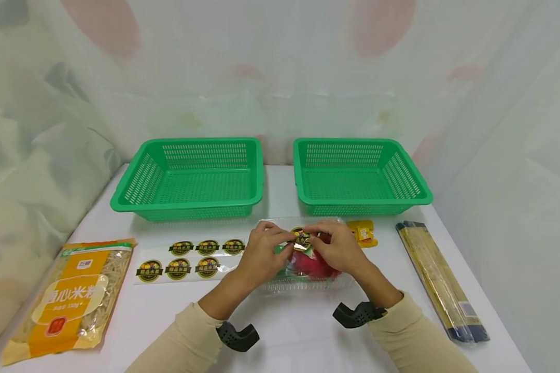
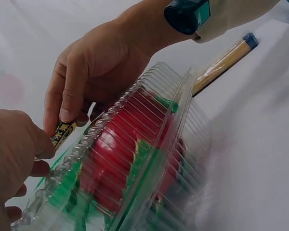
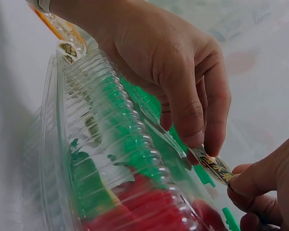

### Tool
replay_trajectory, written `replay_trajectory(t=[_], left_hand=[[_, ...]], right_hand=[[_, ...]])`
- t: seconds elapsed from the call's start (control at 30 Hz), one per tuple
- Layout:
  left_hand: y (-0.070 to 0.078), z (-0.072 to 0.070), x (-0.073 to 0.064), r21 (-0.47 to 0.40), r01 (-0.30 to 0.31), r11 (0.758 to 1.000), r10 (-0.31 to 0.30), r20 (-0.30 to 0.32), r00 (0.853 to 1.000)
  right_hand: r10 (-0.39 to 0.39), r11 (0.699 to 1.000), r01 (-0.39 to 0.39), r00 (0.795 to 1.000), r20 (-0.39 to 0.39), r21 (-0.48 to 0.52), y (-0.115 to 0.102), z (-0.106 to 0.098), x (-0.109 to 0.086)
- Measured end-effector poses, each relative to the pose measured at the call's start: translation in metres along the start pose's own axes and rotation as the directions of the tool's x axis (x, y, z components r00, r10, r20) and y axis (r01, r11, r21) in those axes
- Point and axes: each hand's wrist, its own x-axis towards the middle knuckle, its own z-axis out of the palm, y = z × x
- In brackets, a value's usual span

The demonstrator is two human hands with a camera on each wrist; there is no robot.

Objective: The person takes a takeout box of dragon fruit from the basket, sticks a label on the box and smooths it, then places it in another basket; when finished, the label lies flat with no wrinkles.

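Note:
A round black-and-gold sticker [image 1: 301, 239] is pinched at its left edge by my left hand [image 1: 263, 249] and at its right edge by my right hand [image 1: 339, 247]. Under it lies a lidded clear plastic box [image 1: 273, 286], its ribbed walls well seen in the left wrist view. Through the plastic shows a red fruit with green scales [image 2: 113, 159], like a dragon fruit. The right wrist view shows the sticker [image 3: 216, 167] tilted just over the lid; whether it touches the lid I cannot tell. On the table to the left lies a sheet of similar stickers [image 1: 186, 259].
Two green baskets, left [image 1: 191, 210] and right [image 1: 364, 202], stand behind the box. A yellow packet [image 1: 364, 233] lies just right of it. Bagged noodles [image 1: 70, 300] lie at the far left, and a long pack of dried sticks or noodles [image 1: 441, 280] lies at the right.

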Motion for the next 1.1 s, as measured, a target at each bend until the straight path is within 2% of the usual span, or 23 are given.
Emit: replay_trajectory(t=[0.07,0.3,0.53,0.83,1.0,1.1], left_hand=[[-0.0003,0.0009,-0.0003,0.023,-0.004,1.0,0.004,-0.007,1.0],[-0.0002,-0.0008,-0.0014,0.005,0.039,0.999,-0.039,0.001,0.999],[-0.0018,0.0007,-0.0024,0.008,0.032,0.999,-0.032,-0.004,0.999],[-0.0006,0.0021,-0.0007,0.09,0.037,0.995,-0.04,0.036,0.999],[0.0009,0.0017,-0.0003,0.13,0.033,0.991,-0.041,0.053,0.998],[0.0027,0.0012,0.0005,0.145,0.043,0.988,-0.053,0.065,0.997]], right_hand=[[0.004,1.0,-0.004,1.0,0.002,0.001,0.0002,0.0,0.0003],[0.026,1.0,-0.025,1.0,0.011,-0.013,0.0014,-0.0011,0.0002],[0.025,1.0,-0.024,0.999,0.027,-0.017,0.0033,-0.0019,-0.0002],[0.028,0.999,-0.027,0.999,0.019,-0.026,0.0053,0.0004,-0.0004],[0.001,0.996,-0.001,1.0,0.008,-0.084,0.0046,0.0015,-0.0013],[-0.04,0.989,0.039,0.999,-0.001,-0.145,0.0051,0.0028,-0.0022]])
